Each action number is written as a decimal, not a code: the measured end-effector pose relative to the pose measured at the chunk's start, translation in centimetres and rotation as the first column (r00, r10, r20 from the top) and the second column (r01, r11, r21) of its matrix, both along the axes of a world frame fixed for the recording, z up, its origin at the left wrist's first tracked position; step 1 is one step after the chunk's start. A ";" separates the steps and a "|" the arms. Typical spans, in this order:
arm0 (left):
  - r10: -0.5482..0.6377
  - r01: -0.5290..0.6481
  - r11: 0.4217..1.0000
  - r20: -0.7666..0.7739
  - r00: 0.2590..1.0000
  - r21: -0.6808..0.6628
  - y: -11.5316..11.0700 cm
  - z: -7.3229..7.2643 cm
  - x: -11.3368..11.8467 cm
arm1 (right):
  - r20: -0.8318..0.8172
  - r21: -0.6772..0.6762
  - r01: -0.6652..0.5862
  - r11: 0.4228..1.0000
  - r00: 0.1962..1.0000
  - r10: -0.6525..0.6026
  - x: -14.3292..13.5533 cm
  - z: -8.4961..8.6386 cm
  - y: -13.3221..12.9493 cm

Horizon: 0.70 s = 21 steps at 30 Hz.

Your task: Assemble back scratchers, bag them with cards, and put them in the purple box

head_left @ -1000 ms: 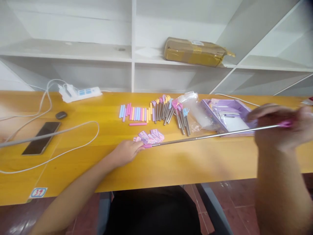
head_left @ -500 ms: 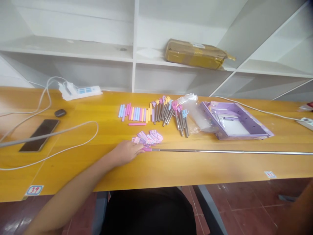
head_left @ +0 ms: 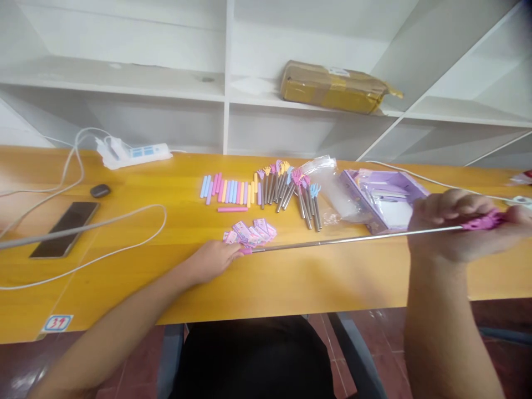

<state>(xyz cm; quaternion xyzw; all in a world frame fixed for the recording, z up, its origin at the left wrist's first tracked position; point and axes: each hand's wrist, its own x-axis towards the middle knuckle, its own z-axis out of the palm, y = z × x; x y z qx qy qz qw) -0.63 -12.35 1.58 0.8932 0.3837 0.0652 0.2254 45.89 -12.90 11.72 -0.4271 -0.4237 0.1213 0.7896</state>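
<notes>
My left hand (head_left: 216, 259) is closed round the pink handle of an extended metal rod (head_left: 332, 241), just below a small pile of pink and purple cards (head_left: 251, 233). At the rod's far right end is a magenta hand-shaped head (head_left: 484, 220), which my right hand (head_left: 453, 224) grips with its fingers curled. Behind the cards lie several pastel tubes (head_left: 233, 192) in a row. To their right are several short metal rods with coloured hand-shaped heads (head_left: 285, 185).
A purple box (head_left: 386, 213) and clear plastic bags (head_left: 336, 191) lie at the right, partly behind my right hand. At the left are a phone (head_left: 64, 230), white cables, a black object (head_left: 100, 191) and a power strip (head_left: 137, 154). A taped parcel (head_left: 336, 86) sits on the shelf.
My right hand has come into full view from the right edge, holding the rod's magenta end. The rod looks shorter and its right end is higher. My left hand has barely moved.
</notes>
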 end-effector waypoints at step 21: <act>0.133 -0.088 0.982 0.278 0.951 -0.169 -1.4 0.3 1.3 | -0.062 -0.391 -0.741 0.547 0.614 0.787 -23.8 -8.7 -0.5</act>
